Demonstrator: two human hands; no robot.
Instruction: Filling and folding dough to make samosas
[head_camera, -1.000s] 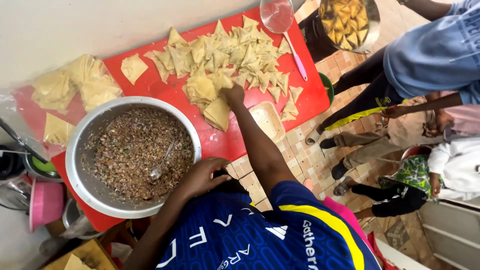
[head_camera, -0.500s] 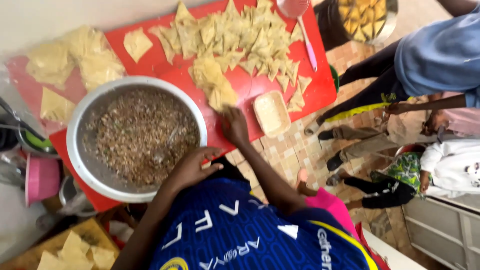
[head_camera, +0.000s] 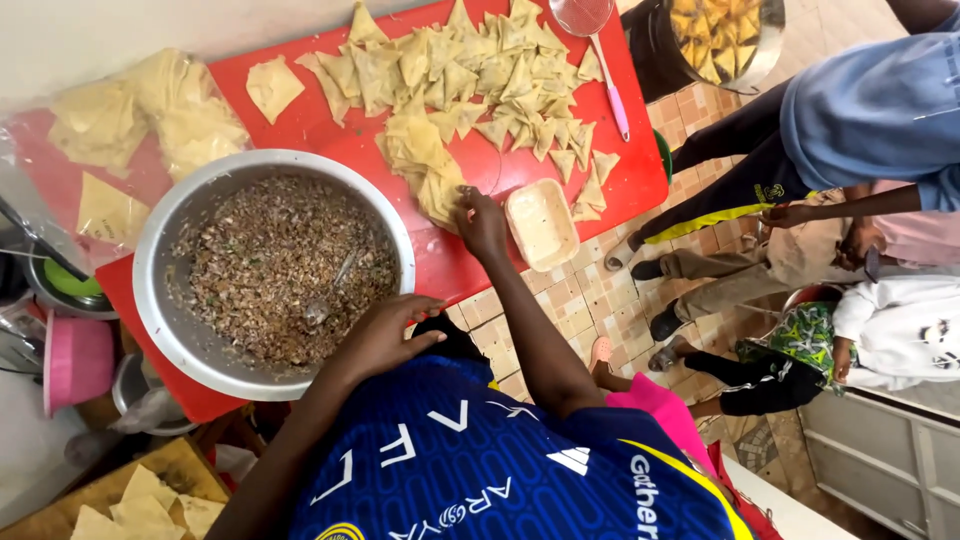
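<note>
The right hand (head_camera: 484, 222) is pinching a thin, floppy pastry sheet (head_camera: 440, 190) at its 5 o'clock edge; the left hand (head_camera: 385, 335), loosely open, is resting empty by the bowl (head_camera: 160, 320).

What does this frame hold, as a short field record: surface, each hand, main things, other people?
surface: red table, seen from above
left hand: left hand rests on the rim of the metal bowl, holding nothing
right hand: right hand reaches to the stack of flat pastry sheets, fingers touching it
bowl contents: minced filling with a spoon in it
nearby: pile of folded pastry triangles; small pale tray; bagged pastry sheets
other people: several beside the table, at right
</note>
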